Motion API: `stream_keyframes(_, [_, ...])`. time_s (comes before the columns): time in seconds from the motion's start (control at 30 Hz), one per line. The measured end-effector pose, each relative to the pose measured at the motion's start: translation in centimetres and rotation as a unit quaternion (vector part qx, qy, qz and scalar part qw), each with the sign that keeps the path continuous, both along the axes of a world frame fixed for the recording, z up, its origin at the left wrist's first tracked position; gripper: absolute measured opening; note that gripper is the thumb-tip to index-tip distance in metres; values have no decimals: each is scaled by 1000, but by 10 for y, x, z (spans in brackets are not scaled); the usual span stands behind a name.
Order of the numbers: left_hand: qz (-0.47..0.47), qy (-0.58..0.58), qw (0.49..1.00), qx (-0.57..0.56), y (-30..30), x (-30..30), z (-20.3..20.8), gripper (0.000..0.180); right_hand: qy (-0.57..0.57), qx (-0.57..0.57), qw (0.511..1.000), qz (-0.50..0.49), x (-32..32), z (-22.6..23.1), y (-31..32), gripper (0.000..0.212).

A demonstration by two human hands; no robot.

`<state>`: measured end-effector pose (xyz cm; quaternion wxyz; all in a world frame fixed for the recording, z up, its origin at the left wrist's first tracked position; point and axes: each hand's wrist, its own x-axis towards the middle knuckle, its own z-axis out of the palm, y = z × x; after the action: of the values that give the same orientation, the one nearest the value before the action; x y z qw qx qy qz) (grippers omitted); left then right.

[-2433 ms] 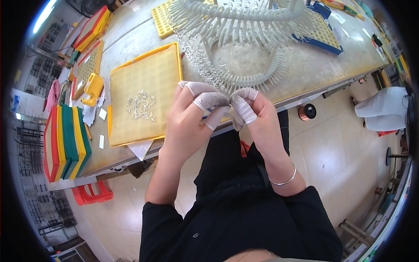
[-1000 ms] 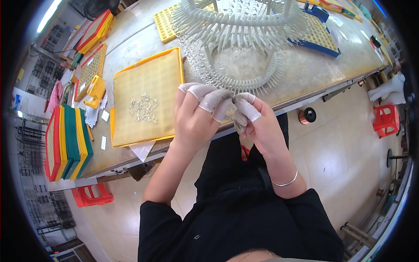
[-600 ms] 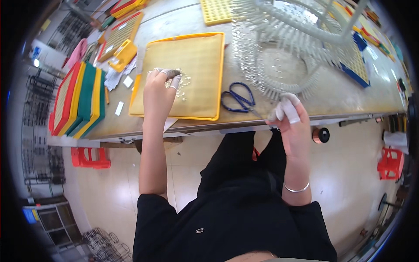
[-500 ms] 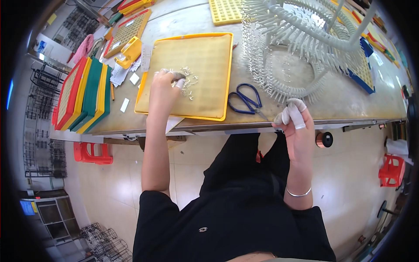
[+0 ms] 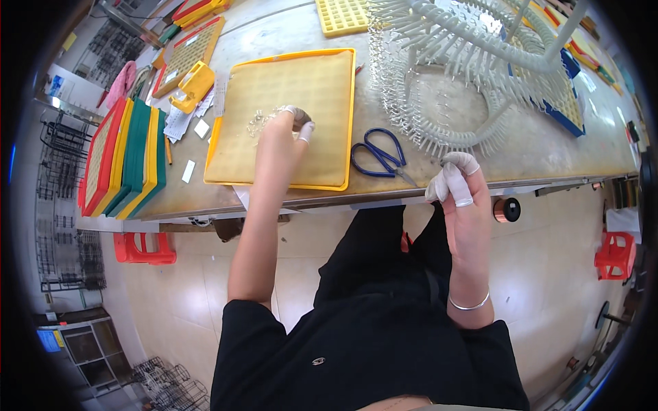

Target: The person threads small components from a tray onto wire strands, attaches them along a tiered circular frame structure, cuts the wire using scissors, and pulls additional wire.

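Observation:
Over a yellow-rimmed tray (image 5: 236, 164) with a tan bottom, my left hand (image 5: 282, 137) bends down, white and grey covers on its fingertips. Thumb and forefinger come together; whatever is between them is too small to make out. Beside these fingers lies a loose cluster of tiny shiny metal pieces (image 5: 258, 123). My right hand (image 5: 462, 188), also with covered fingertips, is raised at the table's front edge, fingers pinched on something I cannot make out. Blue-handled scissors (image 5: 379, 159) rest between the tray and that hand. Behind it stands a white coated rack (image 5: 473, 144) with many small hooks.
Left of the tray stand red, yellow and green trays (image 5: 127, 157), a yellow holder (image 5: 195, 85) and paper slips (image 5: 179, 122). A yellow grid tray (image 5: 343, 17) lies at the back, a blue-edged one (image 5: 565, 116) behind the rack. A copper wire spool (image 5: 506, 210) sits below the table edge.
My left hand has moved right across the tray, away from the middle of the metal pieces. My right hand stays nearly in place, its fingers slightly shifted. The whole view has shifted a little.

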<state>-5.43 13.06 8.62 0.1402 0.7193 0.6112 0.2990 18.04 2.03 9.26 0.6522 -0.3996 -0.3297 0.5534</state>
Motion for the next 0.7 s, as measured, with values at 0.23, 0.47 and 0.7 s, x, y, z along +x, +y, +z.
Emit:
stream_keyframes(0.23, [-166, -268, 948, 54, -48, 69, 9, 16, 1, 21, 999, 25, -1, -4, 1, 19])
stream_keyframes(0.47, [-263, -167, 922, 231, -62, 95, 24, 23, -27, -23, 999, 34, 3, 6, -2, 14])
stream_keyframes(0.7, [-260, -167, 915, 259, -65, 98, 22, 23, -31, -13, 998, 60, 7, 8, -4, 14])
